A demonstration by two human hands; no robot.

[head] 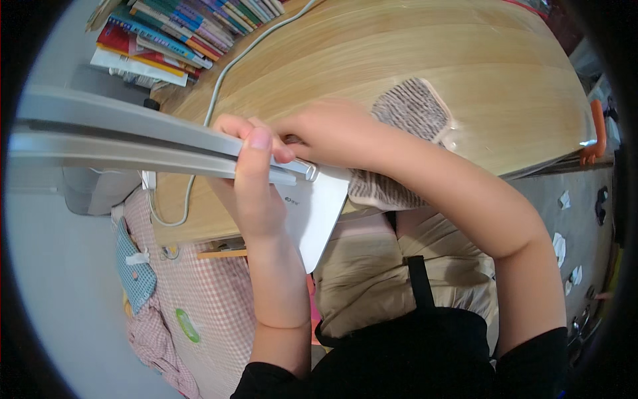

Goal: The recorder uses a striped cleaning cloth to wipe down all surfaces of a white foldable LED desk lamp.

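My left hand (259,184) is wrapped around two long silver-white bars (149,144), which look like the arm and head of a folded desk lamp. Its thumb lies across the front of them. Below the bars hangs a flat white plate (319,209), apparently the lamp's base, tilted over the desk's near edge and bearing a small logo. Curled close behind the bar ends is my right hand (324,129); its fingertips are partly hidden, so its grip is unclear. Under my right forearm lies a striped grey-brown cloth (411,107) with a pale border.
A white cable (214,99) curves over the wooden desk (498,75). Books (184,35) stand at the back left. An orange hook-like piece (595,132) sits at the desk's right corner. Left of my legs is a pink checked cover (219,294); paper scraps (559,249) litter the floor.
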